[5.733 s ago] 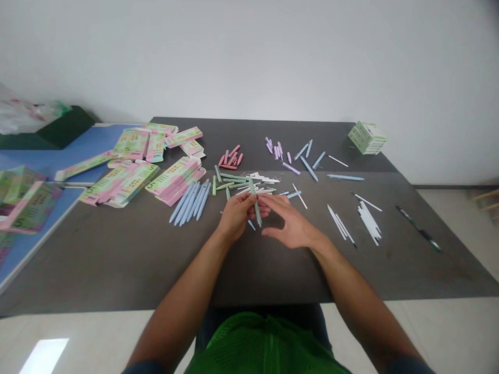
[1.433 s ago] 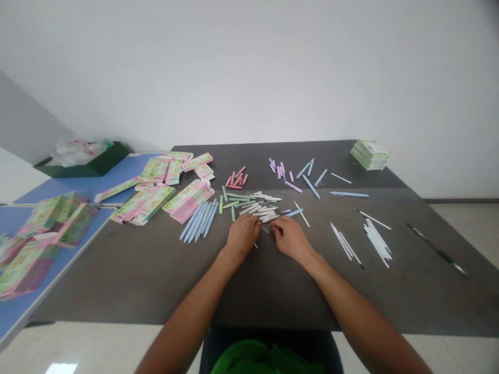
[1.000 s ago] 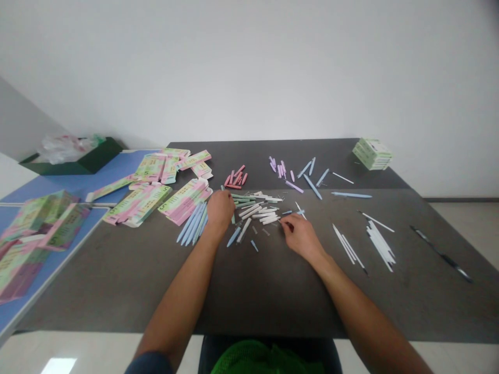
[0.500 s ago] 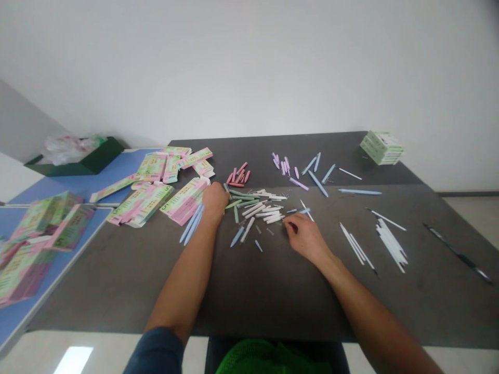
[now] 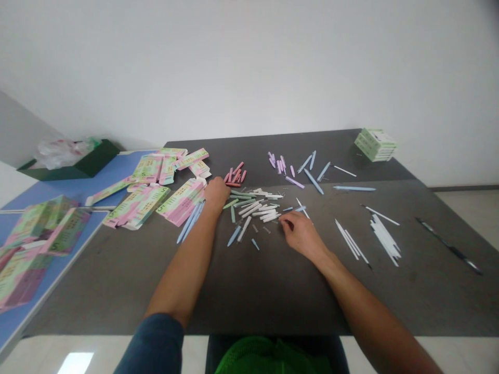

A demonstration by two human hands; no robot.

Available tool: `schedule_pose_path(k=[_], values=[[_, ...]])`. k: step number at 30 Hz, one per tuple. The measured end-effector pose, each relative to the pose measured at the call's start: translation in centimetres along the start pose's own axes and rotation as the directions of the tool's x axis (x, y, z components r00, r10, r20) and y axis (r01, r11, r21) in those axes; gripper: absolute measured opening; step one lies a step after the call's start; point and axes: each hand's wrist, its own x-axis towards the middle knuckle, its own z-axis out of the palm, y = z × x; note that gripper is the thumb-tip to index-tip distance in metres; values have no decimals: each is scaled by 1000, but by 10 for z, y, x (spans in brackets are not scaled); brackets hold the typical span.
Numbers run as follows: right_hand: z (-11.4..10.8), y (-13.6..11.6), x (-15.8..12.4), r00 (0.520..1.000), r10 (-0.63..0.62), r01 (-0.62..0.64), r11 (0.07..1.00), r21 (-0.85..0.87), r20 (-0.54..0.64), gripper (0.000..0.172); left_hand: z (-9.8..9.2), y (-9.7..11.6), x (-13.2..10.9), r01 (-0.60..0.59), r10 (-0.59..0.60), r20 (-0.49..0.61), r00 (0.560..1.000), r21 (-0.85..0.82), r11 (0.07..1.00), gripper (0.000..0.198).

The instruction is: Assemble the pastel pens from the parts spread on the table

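Note:
My left hand [image 5: 217, 195] is closed at the left end of the green pen barrels [image 5: 242, 196], just below a small pile of red pen parts [image 5: 236, 175]. Whatever its fingers grip is hidden. Two blue pen barrels [image 5: 189, 222] lie under its wrist. To the right of the white pen barrels [image 5: 268, 213], my right hand [image 5: 300, 234] is low over the table with thumb and fingers pinched together. Anything in that pinch is too small to make out. Small clear pieces [image 5: 266, 229] and a short blue part [image 5: 255, 244] lie between the hands.
Pink-and-green cartons [image 5: 181, 201] spread across the left side. Purple parts [image 5: 281, 163] and blue pens [image 5: 314, 181] lie at the back. White refills [image 5: 385, 239] and a dark pen [image 5: 448, 245] are on the right, with stacked boxes [image 5: 376, 144] behind. A green tray [image 5: 74, 171] holds plastic bags.
The view has shifted slightly. A dark green piece that showed at my left fingertips is no longer visible there. My right hand keeps its pinch beside the white barrels.

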Motion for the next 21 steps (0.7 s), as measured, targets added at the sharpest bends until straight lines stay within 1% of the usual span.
schedule_pose_path(k=[6, 9, 14, 17, 21], values=[[-1, -1, 0, 1000, 6, -6, 1000, 0, 3, 19, 3, -1, 5, 14, -13, 6, 1000, -19, 1000, 36], [-1, -1, 0, 1000, 1, -1, 1000, 3, 6, 18, -1, -2, 2, 34, -35, -3, 999, -47, 998, 36], [-2, -1, 0, 1000, 3, -3, 1000, 15, -3, 19, -10, -4, -5, 53, -57, -52, 997, -74, 996, 37], [0, -2, -1, 1000, 3, -3, 1000, 10, -1, 19, -8, -3, -5, 41, -42, -31, 999, -45, 998, 36], [1, -1, 0, 1000, -6, 6, 1000, 10, 6, 19, -1, 2, -2, 52, -52, 12, 999, -30, 998, 37]])
